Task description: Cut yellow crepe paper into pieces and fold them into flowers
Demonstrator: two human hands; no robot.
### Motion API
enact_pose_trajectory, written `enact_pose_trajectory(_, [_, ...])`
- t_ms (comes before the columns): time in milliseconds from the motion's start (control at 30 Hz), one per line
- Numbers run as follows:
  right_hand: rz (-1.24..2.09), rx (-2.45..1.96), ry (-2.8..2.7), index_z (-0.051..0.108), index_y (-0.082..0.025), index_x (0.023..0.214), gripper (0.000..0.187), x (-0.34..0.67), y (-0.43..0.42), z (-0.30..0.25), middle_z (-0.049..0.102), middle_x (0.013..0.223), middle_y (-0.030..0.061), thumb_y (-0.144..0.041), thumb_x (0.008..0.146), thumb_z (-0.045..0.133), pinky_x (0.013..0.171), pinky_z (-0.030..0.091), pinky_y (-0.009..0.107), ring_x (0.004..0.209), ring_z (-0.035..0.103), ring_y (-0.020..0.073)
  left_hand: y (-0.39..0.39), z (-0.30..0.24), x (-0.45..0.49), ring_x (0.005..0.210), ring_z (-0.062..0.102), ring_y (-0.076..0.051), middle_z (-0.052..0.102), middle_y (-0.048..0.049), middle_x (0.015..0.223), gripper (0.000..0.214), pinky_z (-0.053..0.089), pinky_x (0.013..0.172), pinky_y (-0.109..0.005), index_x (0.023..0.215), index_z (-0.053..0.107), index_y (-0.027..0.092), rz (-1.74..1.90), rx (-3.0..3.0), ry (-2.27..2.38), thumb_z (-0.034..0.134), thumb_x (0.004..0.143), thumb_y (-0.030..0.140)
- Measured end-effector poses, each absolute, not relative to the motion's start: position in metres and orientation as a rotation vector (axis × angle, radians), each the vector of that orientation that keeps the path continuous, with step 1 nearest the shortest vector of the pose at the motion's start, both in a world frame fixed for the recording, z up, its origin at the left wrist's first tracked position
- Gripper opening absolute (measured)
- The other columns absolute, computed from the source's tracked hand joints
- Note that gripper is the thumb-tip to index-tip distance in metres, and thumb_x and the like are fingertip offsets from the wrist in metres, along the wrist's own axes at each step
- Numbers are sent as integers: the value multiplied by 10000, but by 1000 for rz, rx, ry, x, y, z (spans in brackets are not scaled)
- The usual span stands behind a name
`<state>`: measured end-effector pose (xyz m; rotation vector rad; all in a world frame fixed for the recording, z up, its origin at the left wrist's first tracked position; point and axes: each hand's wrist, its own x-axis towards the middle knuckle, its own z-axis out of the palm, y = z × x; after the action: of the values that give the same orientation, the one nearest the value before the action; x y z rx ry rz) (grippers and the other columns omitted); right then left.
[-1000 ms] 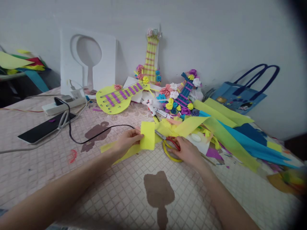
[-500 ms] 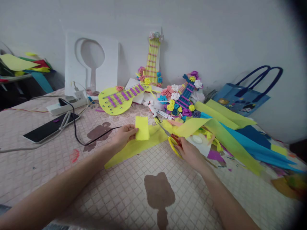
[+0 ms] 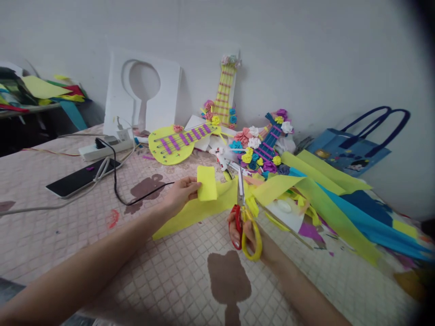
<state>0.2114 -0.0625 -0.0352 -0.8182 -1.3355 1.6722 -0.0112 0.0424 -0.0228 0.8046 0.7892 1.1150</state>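
Observation:
Between thumb and fingers, my left hand (image 3: pixel 183 194) pinches a small yellow paper rectangle (image 3: pixel 207 183) by its left edge. Scissors (image 3: pixel 242 217) with one red and one yellow handle loop are in my right hand (image 3: pixel 249 233), blades pointing up and away, almost together. The scissors are to the right of the paper, apart from it. Under both lies a longer yellow paper strip (image 3: pixel 180 222) on the checked tablecloth (image 3: pixel 170 280). A white glue gun (image 3: pixel 220 158) rests just beyond the paper.
Behind are a yellow paper guitar (image 3: pixel 170 154), a blue flower-covered guitar (image 3: pixel 270 140) and a white foam board (image 3: pixel 166 90) with a cut-out. At left lie a power strip (image 3: pixel 90 151) and a dark phone (image 3: pixel 81 179). Coloured paper strips (image 3: pixel 340 213) and a blue bag (image 3: pixel 350 149) fill the right.
The scissors have been raised and turned upright in my right hand, which has moved nearer to me. My left hand still holds the paper. The view has shifted slightly.

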Motion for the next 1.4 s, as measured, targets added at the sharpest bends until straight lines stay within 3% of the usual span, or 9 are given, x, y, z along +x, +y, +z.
enact_pose_trajectory(267, [1772,-645,-1292,515,-186,1048,676,199,-68,-50,514,731,12,-769,708,483,610,416,301,632,499,141,39,-17,-10,655,672,-118,693,-68,755,79,545,657,-216,799,596,105,1123,736,799,546,849,69])
enact_pose_trajectory(467, [1763,-637,-1216,550,-174,942,596,191,-74,-44,473,642,-10,-731,797,392,541,396,271,551,488,128,39,-14,-8,616,656,-105,686,-64,721,107,531,629,-196,758,614,102,1130,673,781,558,840,60])
enact_pose_trajectory(700, [1860,-562,-1145,582,-161,1010,669,180,-81,-41,519,718,17,-751,792,356,554,417,299,500,464,109,39,-12,-9,650,667,-112,702,-66,756,181,539,671,-213,799,628,104,1127,648,760,479,853,17])
enact_pose_trajectory(1100, [1793,-677,-1035,599,-162,926,636,191,-65,-34,488,609,-18,-744,789,380,483,363,269,427,416,96,28,-18,-6,739,693,-155,717,-89,872,108,557,723,-252,887,624,116,1024,718,699,637,786,81])
enact_pose_trajectory(1400, [2062,-541,-1047,575,-127,1019,726,180,-86,-34,521,737,35,-758,804,289,576,415,303,539,481,123,33,-14,-8,706,680,-125,705,-65,846,204,552,709,-231,955,571,119,1173,669,710,607,767,47])
